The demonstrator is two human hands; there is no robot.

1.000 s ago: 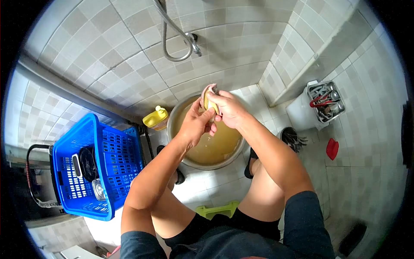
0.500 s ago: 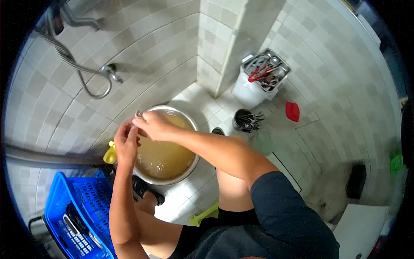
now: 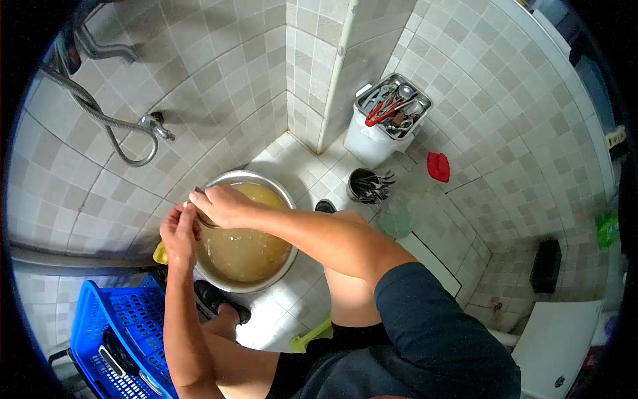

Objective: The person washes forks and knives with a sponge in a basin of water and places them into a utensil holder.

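Over the near-left rim of a wide metal basin (image 3: 290, 251) of cloudy yellowish water, my two hands meet. My right hand (image 3: 226, 207) is closed around a thin metal utensil (image 3: 207, 222), which looks like a spoon, though fingers cover most of it. My left hand (image 3: 178, 234) has its fingers pinched together against the same utensil, touching the right fingertips. Part of a yellow object (image 3: 160, 253) shows behind my left wrist, beside the basin.
A white bin (image 3: 369, 143) topped by a metal tray of utensils stands by the pillar. Nearby are a dark container of cutlery (image 3: 362, 186) and a red item (image 3: 438, 167). A blue basket (image 3: 90, 312) sits at left. A hose (image 3: 100, 116) hangs on the wall.
The view has shifted slightly, so the basin sits lower and further left in it. My hands stay together over the rim, and more of the metal utensil shows below my right fingers.
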